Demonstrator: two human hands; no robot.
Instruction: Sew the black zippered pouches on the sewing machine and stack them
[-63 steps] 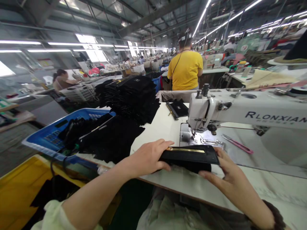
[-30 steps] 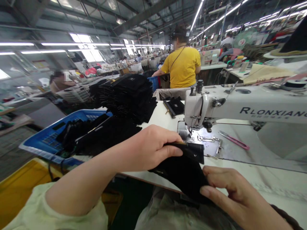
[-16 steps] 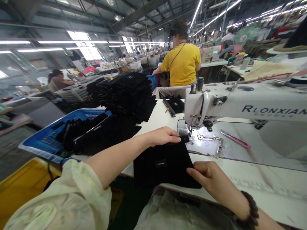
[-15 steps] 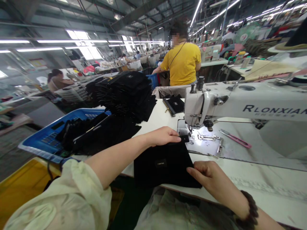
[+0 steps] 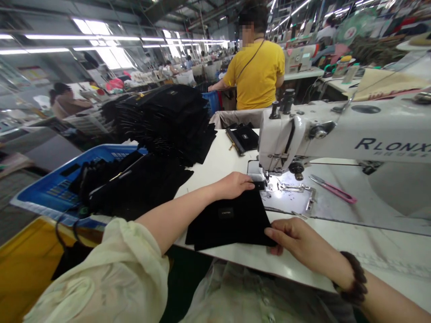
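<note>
A black fabric piece with a small label lies on the white table before the sewing machine. My left hand pinches its upper edge, where a dark strip reaches the needle area. My right hand grips the lower right corner between thumb and fingers. The fabric's lower edge lies near the table's front edge.
Pink-handled snips lie right of the needle. Behind it sits a black zippered piece. A tall black fabric stack and a blue basket stand left. A person in yellow stands beyond.
The fabric and both hands appear slightly higher in view. The dark strip at its top now reaches the needle area, and the fabric's lower edge has shifted. The camera view has moved a little.
</note>
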